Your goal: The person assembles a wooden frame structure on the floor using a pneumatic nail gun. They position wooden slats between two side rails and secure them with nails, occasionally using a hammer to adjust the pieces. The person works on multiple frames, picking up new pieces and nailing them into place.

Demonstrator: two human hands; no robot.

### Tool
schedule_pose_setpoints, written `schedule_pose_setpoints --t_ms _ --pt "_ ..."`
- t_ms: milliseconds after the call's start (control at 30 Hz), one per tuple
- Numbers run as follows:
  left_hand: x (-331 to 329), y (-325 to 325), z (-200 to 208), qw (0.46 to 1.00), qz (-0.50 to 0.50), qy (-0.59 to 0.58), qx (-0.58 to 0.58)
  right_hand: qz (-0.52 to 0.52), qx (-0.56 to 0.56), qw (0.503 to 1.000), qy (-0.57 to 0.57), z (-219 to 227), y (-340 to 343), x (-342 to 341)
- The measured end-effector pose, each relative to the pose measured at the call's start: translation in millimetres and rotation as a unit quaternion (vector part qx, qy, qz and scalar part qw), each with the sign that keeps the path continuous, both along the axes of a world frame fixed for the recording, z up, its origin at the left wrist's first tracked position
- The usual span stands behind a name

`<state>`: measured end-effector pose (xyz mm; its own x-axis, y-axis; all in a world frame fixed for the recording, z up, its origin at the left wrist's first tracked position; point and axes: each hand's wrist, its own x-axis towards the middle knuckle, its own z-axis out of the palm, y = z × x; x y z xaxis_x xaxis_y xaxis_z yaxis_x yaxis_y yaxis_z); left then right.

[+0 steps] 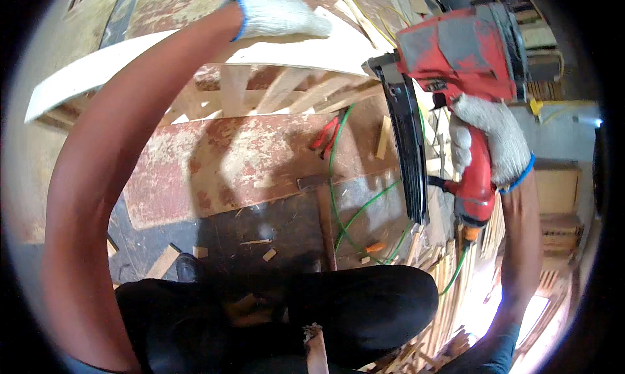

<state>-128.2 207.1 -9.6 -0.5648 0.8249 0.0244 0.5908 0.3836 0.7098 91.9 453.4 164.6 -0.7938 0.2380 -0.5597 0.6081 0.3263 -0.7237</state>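
By the right end of the long white wooden board [293, 52], the white-gloved right hand [491, 139] grips a red-and-black nail gun [456, 52]; a slip could nail the white-gloved left hand [286, 17], flat on the wood.

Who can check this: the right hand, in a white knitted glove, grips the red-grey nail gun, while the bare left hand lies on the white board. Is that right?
No: the head view shows the left hand in a white knitted glove, not bare, lying on the white board. The right hand grips the red-grey nail gun.
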Motion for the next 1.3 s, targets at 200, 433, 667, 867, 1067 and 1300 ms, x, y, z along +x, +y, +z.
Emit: schedule_pose_setpoints --t_ms 200,433,667,867,1067,1300 --pt "-15.9 2.6 -4.9 0.986 -0.061 0.145 -0.059 0.004 -0.046 0.998 0.033 -11.8 10.3 10.6" --pt "-40.4 31.7 -16.9 0.991 -0.129 0.018 -0.009 0.047 -0.055 0.997 0.035 -13.6 13.0 12.4" --pt "-40.6 59.2 -23.3 0.988 -0.119 -0.092 -0.018 0.015 -0.111 0.993 0.034 -20.0 21.5 15.8" --pt "-36.6 65.9 -26.2 0.99 -0.121 -0.056 -0.042 0.054 -0.116 0.991 0.03 -21.2 29.8 20.4" --pt "-39.7 65.1 -35.1 0.987 -0.081 -0.138 -0.016 0.022 -0.077 0.996 0.049 -19.7 27.8 23.9" --pt "-39.0 65.0 -28.4 0.993 -0.08 -0.054 -0.064 -0.005 -0.068 0.997 0.038 -17.2 24.7 20.2"
